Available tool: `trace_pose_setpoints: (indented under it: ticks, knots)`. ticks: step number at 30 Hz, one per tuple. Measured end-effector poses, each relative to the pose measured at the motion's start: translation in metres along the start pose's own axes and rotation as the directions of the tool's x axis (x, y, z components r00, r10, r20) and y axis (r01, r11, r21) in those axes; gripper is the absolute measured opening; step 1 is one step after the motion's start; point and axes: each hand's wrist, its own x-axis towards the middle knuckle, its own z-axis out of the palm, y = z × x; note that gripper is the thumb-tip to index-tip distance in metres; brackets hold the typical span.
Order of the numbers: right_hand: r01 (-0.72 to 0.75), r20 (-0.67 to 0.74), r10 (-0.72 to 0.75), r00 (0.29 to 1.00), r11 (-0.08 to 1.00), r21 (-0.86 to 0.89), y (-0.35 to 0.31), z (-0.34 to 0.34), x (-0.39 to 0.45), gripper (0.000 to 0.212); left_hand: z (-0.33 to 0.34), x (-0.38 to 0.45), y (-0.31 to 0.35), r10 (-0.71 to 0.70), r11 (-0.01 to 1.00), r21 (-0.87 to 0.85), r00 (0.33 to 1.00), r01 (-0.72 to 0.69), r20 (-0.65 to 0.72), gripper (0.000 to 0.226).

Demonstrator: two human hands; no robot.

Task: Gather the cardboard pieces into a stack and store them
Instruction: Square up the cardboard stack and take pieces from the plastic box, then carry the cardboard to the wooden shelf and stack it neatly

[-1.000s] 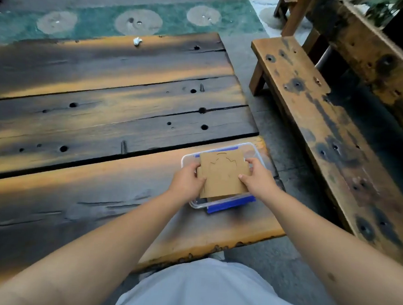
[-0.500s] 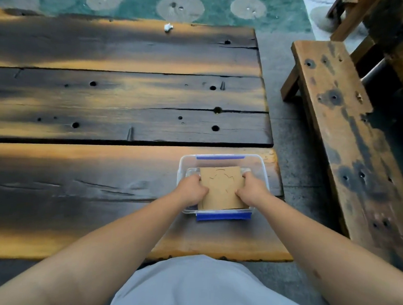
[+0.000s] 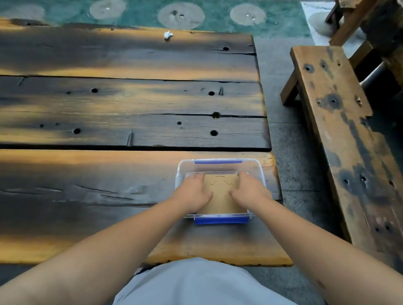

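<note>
Storing step: left hand (image 3: pixel 193 194) and right hand (image 3: pixel 248 193), fingers curled, grip opposite edges of the cardboard stack (image 3: pixel 221 196) inside the clear plastic box (image 3: pixel 221 164). Next, probably: release and withdraw both hands.

Both hands — left hand (image 3: pixel 193 192), right hand (image 3: pixel 250 190) — press the cardboard stack (image 3: pixel 220 196) down inside the clear container (image 3: pixel 221 164) near the tabletop (image 3: pixel 75 191) corner.
</note>
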Motion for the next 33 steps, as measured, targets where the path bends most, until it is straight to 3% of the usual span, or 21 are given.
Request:
trace_pose_setpoints:
  ticks: [3, 7, 14, 22, 33]
  knots:
    - [0.159, -0.125, -0.169, 0.978, 0.983, -0.09, -0.005, -0.006, -0.01, 0.048, -0.013, -0.009, -0.001, 0.104, 0.979, 0.188, 0.984, -0.076, -0.144, 0.064]
    - [0.269, -0.223, -0.332, 0.917, 0.925, -0.27, -0.012, -0.019, -0.021, 0.077, -0.037, -0.021, -0.005, 0.216, 0.926, 0.355, 0.95, -0.125, -0.227, 0.079]
    - [0.292, -0.253, -0.376, 0.891, 0.903, -0.316, -0.033, -0.046, -0.045, 0.097, -0.076, -0.05, -0.007, 0.292, 0.866, 0.486, 0.91, -0.12, -0.295, 0.092]
    - [0.281, -0.334, -0.386, 0.86, 0.904, -0.321, -0.047, -0.062, -0.071, 0.101, -0.113, -0.069, -0.001, 0.38, 0.842, 0.518, 0.845, -0.149, -0.376, 0.092]
    - [0.179, -0.406, -0.258, 0.877, 0.958, -0.223, -0.081, -0.048, -0.111, 0.1, -0.144, -0.076, -0.006, 0.531, 0.768, 0.552, 0.804, -0.323, -0.268, 0.09]
